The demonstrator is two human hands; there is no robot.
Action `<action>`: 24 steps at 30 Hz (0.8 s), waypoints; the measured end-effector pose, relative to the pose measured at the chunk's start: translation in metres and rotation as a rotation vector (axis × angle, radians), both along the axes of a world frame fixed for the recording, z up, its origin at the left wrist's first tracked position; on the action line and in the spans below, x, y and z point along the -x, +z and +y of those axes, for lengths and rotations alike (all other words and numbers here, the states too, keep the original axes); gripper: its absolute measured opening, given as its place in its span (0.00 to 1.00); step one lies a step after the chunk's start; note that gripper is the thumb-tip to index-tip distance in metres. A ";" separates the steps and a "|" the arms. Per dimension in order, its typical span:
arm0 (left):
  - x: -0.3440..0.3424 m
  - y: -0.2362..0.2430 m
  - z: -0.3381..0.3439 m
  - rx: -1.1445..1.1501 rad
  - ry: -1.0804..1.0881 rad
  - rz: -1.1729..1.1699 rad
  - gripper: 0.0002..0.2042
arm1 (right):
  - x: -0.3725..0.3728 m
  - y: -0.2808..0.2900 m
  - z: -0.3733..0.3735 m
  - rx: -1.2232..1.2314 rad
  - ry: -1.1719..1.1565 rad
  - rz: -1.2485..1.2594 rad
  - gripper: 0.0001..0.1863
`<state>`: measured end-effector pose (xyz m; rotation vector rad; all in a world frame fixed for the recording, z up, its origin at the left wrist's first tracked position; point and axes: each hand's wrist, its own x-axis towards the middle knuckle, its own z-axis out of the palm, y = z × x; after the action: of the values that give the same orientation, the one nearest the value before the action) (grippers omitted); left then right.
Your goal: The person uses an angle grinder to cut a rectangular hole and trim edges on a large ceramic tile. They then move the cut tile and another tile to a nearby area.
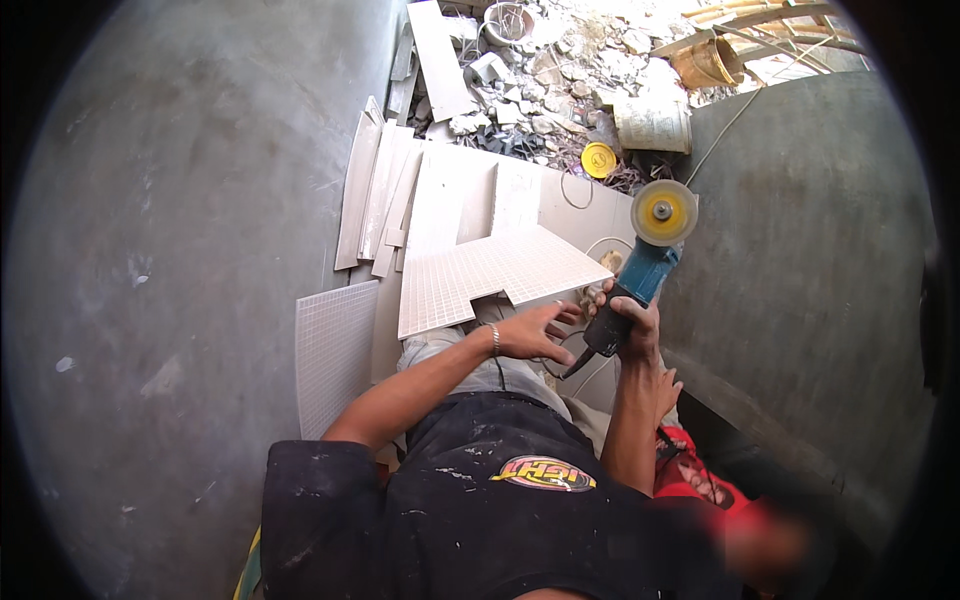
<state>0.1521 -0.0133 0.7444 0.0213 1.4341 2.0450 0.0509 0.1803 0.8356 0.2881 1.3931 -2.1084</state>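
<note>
My right hand (637, 325) is wrapped round the dark handle of a blue angle grinder (645, 268), whose pale and yellow disc (678, 210) faces up. My left hand (540, 335) hangs with fingers apart and nothing in it, just left of the grinder's handle and its cord. A large pale tile (470, 275) with a square grid on its upturned face and a notch in its near edge lies in front of me, over my legs. A second gridded tile (330, 355) stands at my left.
Tile strips (365, 195) lean by the grey left wall (180, 220); another grey wall (800, 260) is at right. Beyond lie rubble (550, 70), buckets (705, 65), a yellow lid (598, 158) and cables. A co-worker in red (700, 470) is close at lower right, a hand (668, 395) beside my right forearm.
</note>
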 end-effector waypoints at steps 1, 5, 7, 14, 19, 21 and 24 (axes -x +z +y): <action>0.005 0.021 0.020 -0.142 0.069 0.025 0.42 | -0.001 -0.001 -0.002 0.012 -0.001 0.009 0.27; 0.011 0.058 0.055 -0.029 0.226 -0.349 0.24 | -0.009 -0.006 -0.015 -0.110 0.072 0.053 0.17; 0.007 0.060 0.057 -0.025 0.299 -0.408 0.17 | -0.010 -0.007 -0.020 -0.180 0.157 0.038 0.21; -0.013 0.057 0.049 0.204 0.535 -0.176 0.16 | -0.022 -0.007 -0.054 -0.107 0.017 0.171 0.58; -0.023 0.049 0.043 0.180 0.571 -0.201 0.23 | -0.025 -0.002 -0.065 -0.061 0.094 0.208 0.60; -0.025 0.046 0.043 0.194 0.569 -0.223 0.25 | -0.026 -0.002 -0.066 -0.057 0.100 0.192 0.60; -0.028 0.046 0.044 0.224 0.575 -0.256 0.22 | -0.025 -0.006 -0.066 -0.069 0.135 0.173 0.59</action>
<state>0.1805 0.0312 0.7899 -0.8002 1.6169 2.1972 0.0761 0.1146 0.8301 0.0374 1.5414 -2.0160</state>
